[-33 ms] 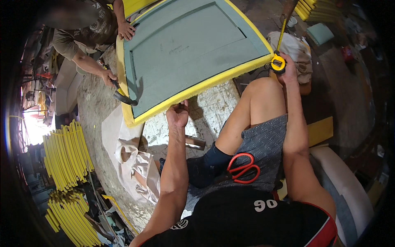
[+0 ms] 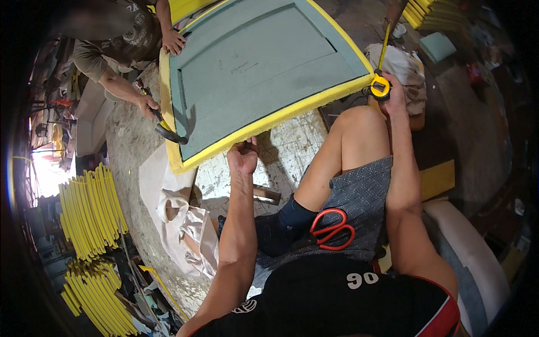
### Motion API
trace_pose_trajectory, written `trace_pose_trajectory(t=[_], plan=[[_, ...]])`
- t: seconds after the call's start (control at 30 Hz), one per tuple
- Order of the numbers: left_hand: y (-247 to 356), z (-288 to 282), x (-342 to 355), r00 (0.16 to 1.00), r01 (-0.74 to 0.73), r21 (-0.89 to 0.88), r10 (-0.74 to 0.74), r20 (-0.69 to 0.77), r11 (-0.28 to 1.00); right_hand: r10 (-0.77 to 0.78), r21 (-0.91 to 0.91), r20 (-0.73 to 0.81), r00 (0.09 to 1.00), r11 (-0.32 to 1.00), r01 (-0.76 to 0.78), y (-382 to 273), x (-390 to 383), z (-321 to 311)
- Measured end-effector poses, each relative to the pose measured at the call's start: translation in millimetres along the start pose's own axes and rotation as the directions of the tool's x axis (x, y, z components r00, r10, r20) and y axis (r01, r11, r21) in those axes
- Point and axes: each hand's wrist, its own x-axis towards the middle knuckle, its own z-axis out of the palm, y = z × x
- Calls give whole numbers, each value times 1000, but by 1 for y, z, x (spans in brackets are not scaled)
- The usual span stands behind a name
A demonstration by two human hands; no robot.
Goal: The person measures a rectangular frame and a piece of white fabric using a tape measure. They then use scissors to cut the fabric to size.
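Note:
A grey-green panel (image 2: 252, 62) with a yellow foam border (image 2: 264, 116) lies tilted across the upper middle. My left hand (image 2: 242, 154) grips its near edge from below, fingertips partly hidden under the border. My right hand (image 2: 394, 95) is closed around a yellow-and-black tape measure (image 2: 379, 85) at the near right corner, its extended blade (image 2: 386, 45) rising upward. Red-handled scissors (image 2: 331, 227) rest on my lap. At the panel's left, a co-worker's hand (image 2: 147, 105) holds a black-and-yellow hammer-like tool (image 2: 168, 133); their other hand (image 2: 172, 42) rests on the upper-left edge.
Below the panel is a worn, pale work surface (image 2: 126, 146) with draped white cloth (image 2: 188, 236). Bundles of yellow strips (image 2: 90, 213) are stacked at left, yellow foam pieces (image 2: 426, 11) at upper right. A bunched beige cloth (image 2: 410, 62) and pale padded piece (image 2: 466, 247) are at right.

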Motion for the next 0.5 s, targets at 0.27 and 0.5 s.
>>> trace_pose_trajectory(t=[0.27,0.5], plan=[[28,30,-30,995,-69,-79,74,61,995,-111,-27,-22,994,994,110,-33,-53,69],[62,49,-32,963,26,-320,62,263,947,-170,93,7,985,981,169,-54,-88,115]])
